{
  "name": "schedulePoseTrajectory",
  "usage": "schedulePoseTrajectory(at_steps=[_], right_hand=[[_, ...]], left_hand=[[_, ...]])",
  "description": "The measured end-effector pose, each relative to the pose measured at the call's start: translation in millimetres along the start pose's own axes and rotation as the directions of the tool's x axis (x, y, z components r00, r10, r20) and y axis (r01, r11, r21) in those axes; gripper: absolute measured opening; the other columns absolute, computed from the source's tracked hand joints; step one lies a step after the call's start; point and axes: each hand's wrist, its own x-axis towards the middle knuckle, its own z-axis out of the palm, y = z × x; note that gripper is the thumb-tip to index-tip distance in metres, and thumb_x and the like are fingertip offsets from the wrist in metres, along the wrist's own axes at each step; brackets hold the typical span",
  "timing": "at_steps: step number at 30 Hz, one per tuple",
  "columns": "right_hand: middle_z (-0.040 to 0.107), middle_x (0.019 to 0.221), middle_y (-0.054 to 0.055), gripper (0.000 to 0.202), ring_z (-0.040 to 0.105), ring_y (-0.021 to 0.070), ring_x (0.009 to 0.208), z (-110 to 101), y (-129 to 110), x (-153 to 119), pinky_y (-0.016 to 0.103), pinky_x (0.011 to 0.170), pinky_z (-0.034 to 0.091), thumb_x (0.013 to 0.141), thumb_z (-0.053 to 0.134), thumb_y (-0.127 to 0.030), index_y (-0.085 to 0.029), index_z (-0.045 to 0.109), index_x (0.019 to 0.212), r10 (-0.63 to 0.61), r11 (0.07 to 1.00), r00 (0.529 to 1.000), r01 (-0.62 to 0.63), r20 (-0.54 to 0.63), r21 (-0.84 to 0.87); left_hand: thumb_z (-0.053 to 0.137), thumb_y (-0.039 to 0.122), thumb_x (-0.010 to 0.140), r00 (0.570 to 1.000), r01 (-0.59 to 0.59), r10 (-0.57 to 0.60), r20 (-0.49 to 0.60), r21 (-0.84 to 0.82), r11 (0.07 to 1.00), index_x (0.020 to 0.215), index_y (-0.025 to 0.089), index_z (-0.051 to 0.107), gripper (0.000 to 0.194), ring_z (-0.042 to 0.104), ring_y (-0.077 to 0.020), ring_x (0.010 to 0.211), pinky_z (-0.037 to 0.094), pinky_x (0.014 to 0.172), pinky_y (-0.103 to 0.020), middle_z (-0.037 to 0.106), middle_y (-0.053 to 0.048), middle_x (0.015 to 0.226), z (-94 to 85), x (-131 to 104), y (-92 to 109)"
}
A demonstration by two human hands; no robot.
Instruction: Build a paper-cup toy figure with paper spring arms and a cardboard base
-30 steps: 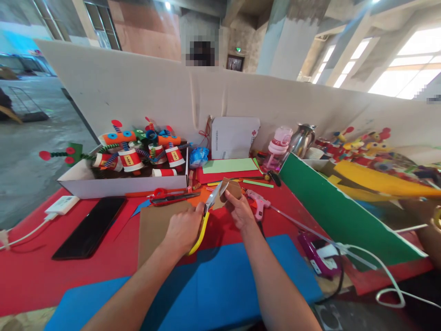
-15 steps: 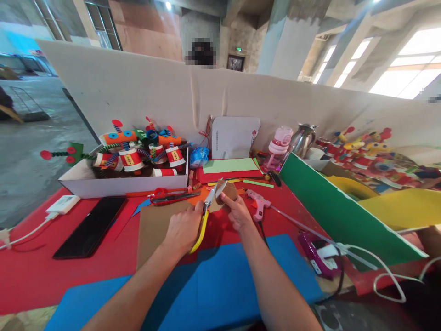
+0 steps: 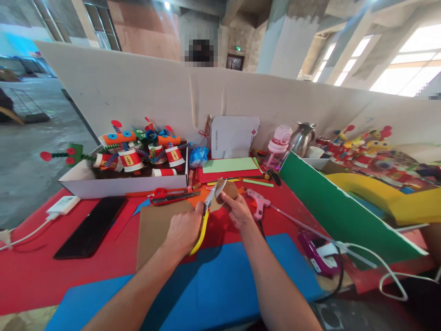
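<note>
My left hand (image 3: 185,230) is closed round the yellow handles of a pair of scissors (image 3: 204,227), whose blades point up and away from me, spread apart. Between thumb and fingers, my right hand (image 3: 238,209) grips a small piece of brown cardboard (image 3: 230,189). The blades reach the left side of this piece; whether they bite into it I cannot tell. Under and beside my left hand lies a larger brown cardboard sheet (image 3: 155,230). A pink glue gun (image 3: 258,202) rests just right of my right hand.
A blue board (image 3: 220,285) lies at the near edge. To the left are a black phone (image 3: 90,227) and a white box (image 3: 124,186) of paper-cup figures. A green panel (image 3: 344,207) stands to the right. Behind are a pink bottle (image 3: 278,145) and a metal jug (image 3: 303,139).
Both hands, the scissors and the cardboard piece stay nearly where they were. At the far right, the yellow sheet behind the green panel has shifted and now looks curved.
</note>
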Motion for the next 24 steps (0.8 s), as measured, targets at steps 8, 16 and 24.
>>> schedulePoseTrajectory(at_steps=[8,16,24], right_hand=[[0.074,0.075,0.000,0.042,0.066,0.0142,0.068,-3.8,0.7,2.9,0.026,0.072,0.054,0.044,0.089,-0.033,-0.019,0.073,0.081,-0.014,1.000,1.000,0.014,0.027,0.004],[0.075,0.076,0.001,0.041,0.068,0.0152,0.070,-8.1,-3.7,2.7,0.028,0.074,0.055,0.045,0.089,-0.028,-0.018,0.073,0.081,-0.003,1.000,1.000,0.003,0.024,0.011],[0.075,0.078,0.001,0.036,0.067,0.0136,0.070,-6.1,0.1,2.9,0.024,0.072,0.052,0.051,0.087,-0.033,-0.018,0.074,0.081,-0.038,0.997,0.999,0.040,-0.032,0.063]], left_hand=[[0.032,0.015,0.090,0.999,-0.001,0.000,0.037,0.021,1.000,0.113,0.016,0.044,0.026,0.071,-0.0295,0.084,0.050,0.069,-0.037,0.070,-0.013,0.084,-4.9,-1.8,1.8],[0.029,0.016,0.091,0.998,-0.005,0.001,0.063,0.052,0.999,0.116,0.016,0.045,0.029,0.070,-0.0277,0.086,0.050,0.071,-0.036,0.070,-0.015,0.089,-8.0,-3.0,2.8],[0.030,0.014,0.091,0.998,0.006,-0.008,0.055,0.032,0.999,0.118,0.016,0.044,0.030,0.070,-0.0279,0.088,0.050,0.071,-0.035,0.069,-0.015,0.094,-6.5,-2.0,2.6]])
